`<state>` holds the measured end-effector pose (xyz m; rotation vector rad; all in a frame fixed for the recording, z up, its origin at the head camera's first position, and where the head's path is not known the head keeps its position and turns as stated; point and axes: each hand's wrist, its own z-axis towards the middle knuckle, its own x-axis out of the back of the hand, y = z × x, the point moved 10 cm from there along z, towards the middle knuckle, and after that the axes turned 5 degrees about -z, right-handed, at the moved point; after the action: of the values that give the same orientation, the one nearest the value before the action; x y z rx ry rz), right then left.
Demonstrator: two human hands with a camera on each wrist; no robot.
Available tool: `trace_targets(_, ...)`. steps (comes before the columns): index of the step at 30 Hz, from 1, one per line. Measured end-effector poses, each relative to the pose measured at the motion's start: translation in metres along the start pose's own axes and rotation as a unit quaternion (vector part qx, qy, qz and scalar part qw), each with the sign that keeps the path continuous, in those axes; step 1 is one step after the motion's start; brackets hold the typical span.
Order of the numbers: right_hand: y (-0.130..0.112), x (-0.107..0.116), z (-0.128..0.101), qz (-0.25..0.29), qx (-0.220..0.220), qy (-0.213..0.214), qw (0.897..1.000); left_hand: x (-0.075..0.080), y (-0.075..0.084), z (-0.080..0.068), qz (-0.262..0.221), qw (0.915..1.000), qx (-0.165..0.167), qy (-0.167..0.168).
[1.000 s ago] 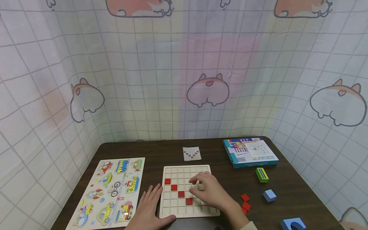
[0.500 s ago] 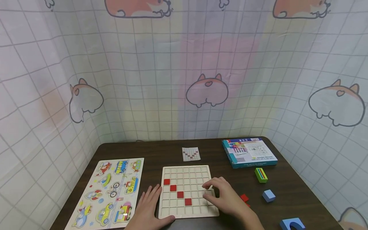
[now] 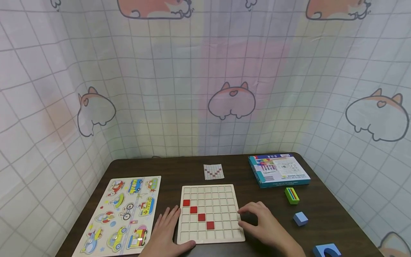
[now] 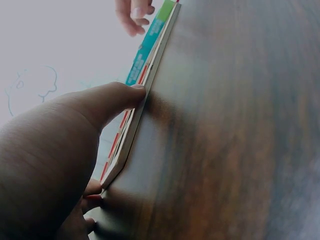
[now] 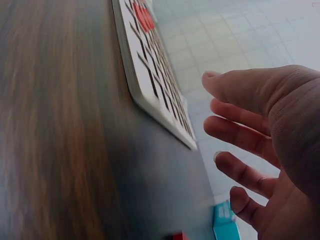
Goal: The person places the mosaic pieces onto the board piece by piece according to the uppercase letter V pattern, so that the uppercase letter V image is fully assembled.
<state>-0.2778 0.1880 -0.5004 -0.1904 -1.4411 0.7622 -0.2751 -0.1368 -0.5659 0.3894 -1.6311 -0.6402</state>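
Right hand (image 3: 260,223) was over the grid a second ago, now drawn back just beyond its right edge; thumb and fingers curved and well parted, nothing seen between them; left hand (image 3: 165,230) unmoved along the left edge of the wooden grid board (image 3: 221,205), thumb at the near edge, fingers extended, gripping nothing; board lies between the hands; same fill as before, so I judge the work to be between placements, no tile gained; count in the grid: four red square tiles (image 3: 201,217), stepping diagonally from far left toward the near side; loose red pieces now masked by the right hand, one sliver of red (image 5: 178,236) in the right wrist view, number cannot be told; also one pattern card (image 3: 214,171), one teal-edged box (image 3: 279,171), one striped green block (image 3: 292,195), one blue cube (image 3: 300,218), one blue arch block (image 3: 327,248), one vehicle puzzle board (image 3: 132,196).
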Motion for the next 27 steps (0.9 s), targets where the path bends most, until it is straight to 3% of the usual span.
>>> trace_targets(14,0.033,0.009,-0.025,-0.062,-0.027,-0.023,0.997,-0.003,-0.002,0.002,-0.007,1.0000,0.002,-0.002)
trace_targets(27,0.049,0.013,-0.044,-0.061,-0.039,-0.078,0.994,-0.004,-0.002,0.002,-0.011,0.9999,0.000,-0.009)
